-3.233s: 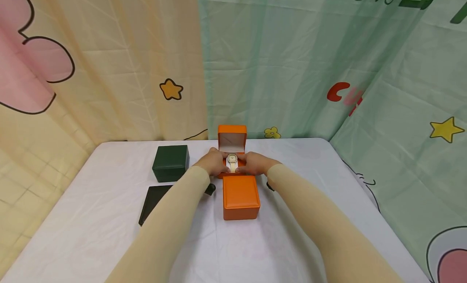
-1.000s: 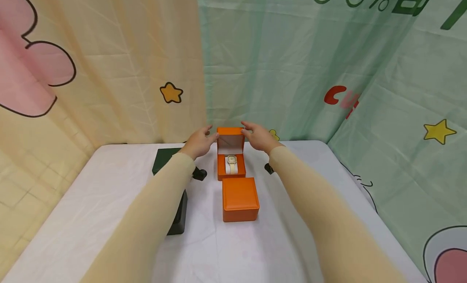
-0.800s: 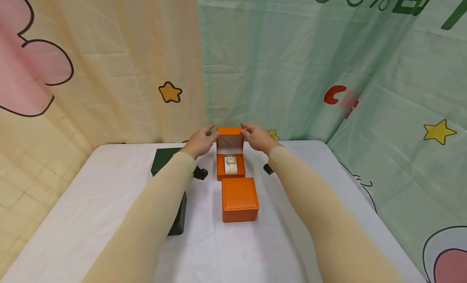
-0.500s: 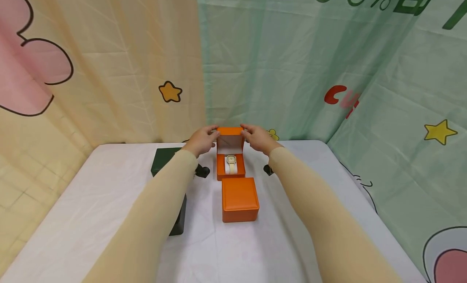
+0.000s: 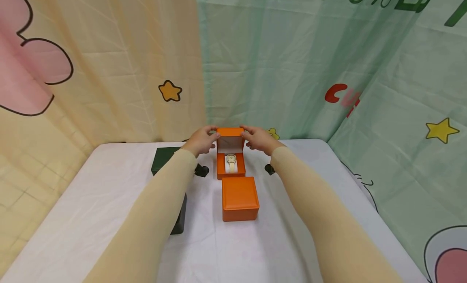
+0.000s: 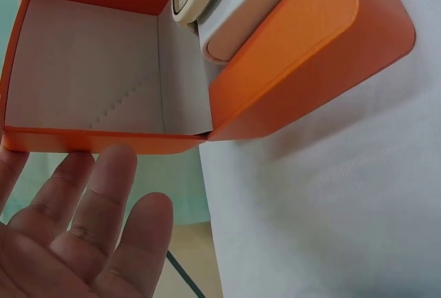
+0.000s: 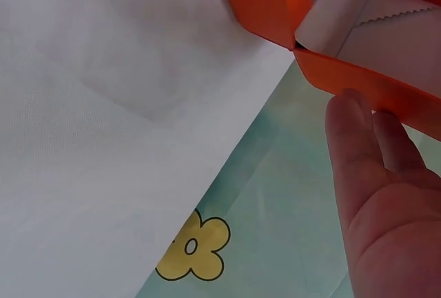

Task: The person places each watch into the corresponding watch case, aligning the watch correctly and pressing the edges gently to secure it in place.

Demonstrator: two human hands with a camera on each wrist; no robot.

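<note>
An orange watch box (image 5: 240, 162) stands near the table's back edge, its lid (image 5: 230, 131) raised. A pale watch (image 5: 231, 159) sits inside on a white cushion (image 5: 227, 166). My left hand (image 5: 198, 142) touches the lid's left side; in the left wrist view its fingers (image 6: 114, 181) are nearly straight against the lid's outer wall. At the opposite side my right hand (image 5: 262, 140) touches the lid, with extended fingers (image 7: 353, 129) in the right wrist view. Neither thumb's contact with the lid can be made out clearly.
In front of the watch box sits a second orange box (image 5: 240, 196), closed. A dark green box (image 5: 164, 157) lies left, partly behind my left sleeve (image 5: 146, 218). A black box-like object (image 5: 180, 220) shows beneath that forearm. Printed curtains (image 5: 262, 72) hang behind the table.
Since the earliest frame, both hands have left the cushion and watch and risen to the lid's sides. Over the last second the left fingers moved closer to the lid; the lid stays raised.
</note>
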